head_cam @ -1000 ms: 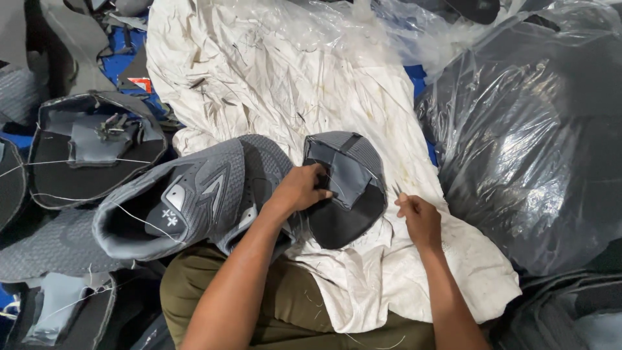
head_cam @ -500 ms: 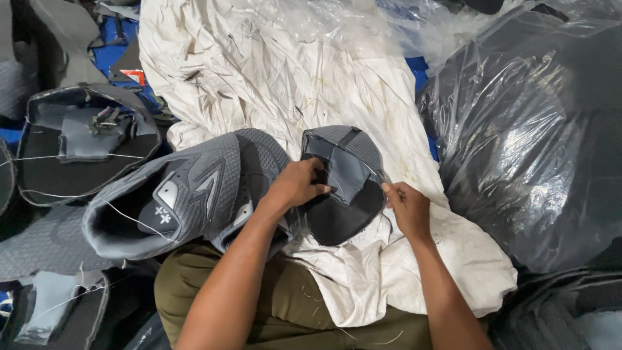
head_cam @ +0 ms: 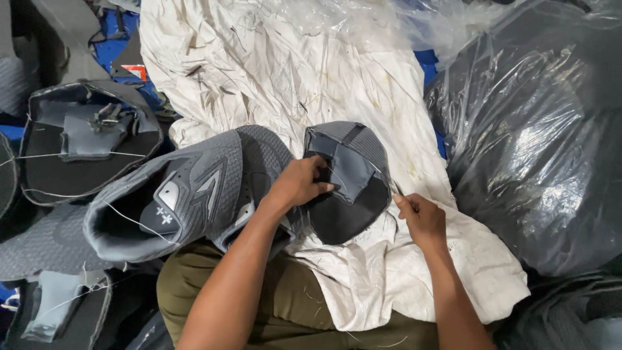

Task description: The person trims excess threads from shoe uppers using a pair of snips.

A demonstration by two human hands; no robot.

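Open room is left on the far white cloth (head_cam: 272, 71); the right is blocked by plastic bags (head_cam: 538, 142), the left by stacked shoe uppers (head_cam: 84, 155).

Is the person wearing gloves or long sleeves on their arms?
No. Both the left hand and the right hand are bare, without gloves, rings or a watch. The forearms are uncovered too; no sleeves show. Olive-green trousers show below the arms.

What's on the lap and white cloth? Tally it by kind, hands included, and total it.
Grey shoe uppers: 2, held upper and lap upper
Hands: 2, left hand and right hand
White cloth: 1
Total: 5
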